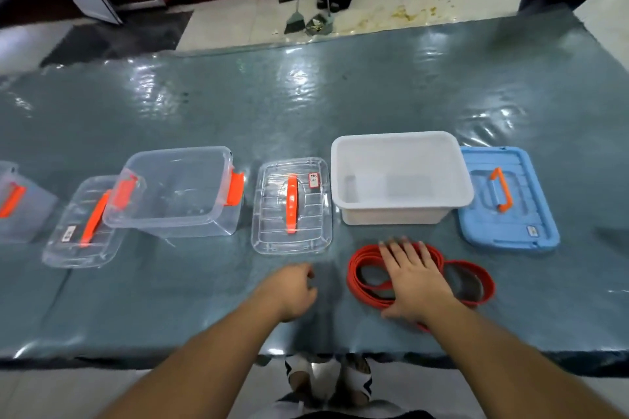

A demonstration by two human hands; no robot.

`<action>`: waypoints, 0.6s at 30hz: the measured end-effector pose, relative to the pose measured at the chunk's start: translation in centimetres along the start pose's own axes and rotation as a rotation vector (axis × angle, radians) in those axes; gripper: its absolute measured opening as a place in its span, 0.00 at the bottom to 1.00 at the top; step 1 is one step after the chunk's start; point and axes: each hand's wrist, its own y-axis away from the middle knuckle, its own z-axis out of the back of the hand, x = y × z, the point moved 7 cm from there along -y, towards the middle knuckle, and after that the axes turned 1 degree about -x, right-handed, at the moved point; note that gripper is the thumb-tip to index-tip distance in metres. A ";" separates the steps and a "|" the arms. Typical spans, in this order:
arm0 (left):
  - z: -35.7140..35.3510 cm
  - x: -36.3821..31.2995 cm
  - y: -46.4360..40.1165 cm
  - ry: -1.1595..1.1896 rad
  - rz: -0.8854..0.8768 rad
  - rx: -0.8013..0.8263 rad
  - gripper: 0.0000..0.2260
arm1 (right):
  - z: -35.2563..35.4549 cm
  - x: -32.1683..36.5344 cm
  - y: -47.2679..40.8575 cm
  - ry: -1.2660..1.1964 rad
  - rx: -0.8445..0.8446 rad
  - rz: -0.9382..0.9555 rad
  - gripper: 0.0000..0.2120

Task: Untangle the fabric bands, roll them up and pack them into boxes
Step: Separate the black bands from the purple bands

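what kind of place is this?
Probably a workroom or staged indoor packing station: a long table under a glossy cover, open plastic boxes such as the white box, tiled floor with a broom.

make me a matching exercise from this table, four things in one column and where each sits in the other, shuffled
Things:
1. red bands
2. blue lid
3. white box
4. left hand

Places:
a. right end of the row
b. under the right hand
c. on bare table, holding nothing
d. between the clear lid and the blue lid

Pairs: 1-b, 2-a, 3-d, 4-c
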 end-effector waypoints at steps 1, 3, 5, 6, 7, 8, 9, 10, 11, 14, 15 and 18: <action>0.1 -0.2 0.0 0.003 0.001 0.001 0.19 | 0.1 0.2 0.3 -0.003 -0.006 0.012 0.63; 0.2 -0.6 -0.2 0.004 -0.002 -0.003 0.19 | 0.3 0.7 0.9 -0.011 -0.014 0.029 0.59; 0.5 -1.0 -0.3 0.006 -0.006 -0.006 0.19 | 0.6 1.1 1.5 -0.010 -0.036 0.045 0.53; 0.7 -1.2 -0.3 0.004 -0.009 -0.012 0.19 | 0.6 1.3 1.7 -0.007 -0.053 0.052 0.50; 0.9 -1.5 -0.3 0.000 -0.011 -0.018 0.19 | 0.7 1.5 1.9 -0.005 -0.066 0.056 0.48; 1.0 -1.7 -0.4 -0.004 -0.016 -0.026 0.19 | 0.8 1.6 2.2 -0.007 -0.072 0.059 0.47; 1.1 -1.9 -0.4 -0.005 -0.017 -0.031 0.19 | 0.9 1.7 2.3 -0.012 -0.074 0.062 0.46; 1.3 -2.0 -0.4 -0.001 -0.017 -0.034 0.19 | 1.0 1.8 2.4 -0.021 -0.078 0.064 0.45; 1.4 -2.1 -0.3 0.003 -0.014 -0.035 0.19 | 1.2 1.9 2.5 -0.031 -0.086 0.064 0.43; 2.0 -2.2 0.0 -0.001 -0.015 -0.056 0.19 | 2.0 2.3 2.3 -0.064 -0.096 0.067 0.39; 2.3 -2.1 0.2 -0.002 -0.013 -0.067 0.19 | 2.4 2.4 2.1 -0.075 -0.103 0.069 0.38; 3.0 -1.2 0.9 0.021 0.005 -0.100 0.19 | 4.2 3.4 1.2 -0.102 -0.148 0.086 0.32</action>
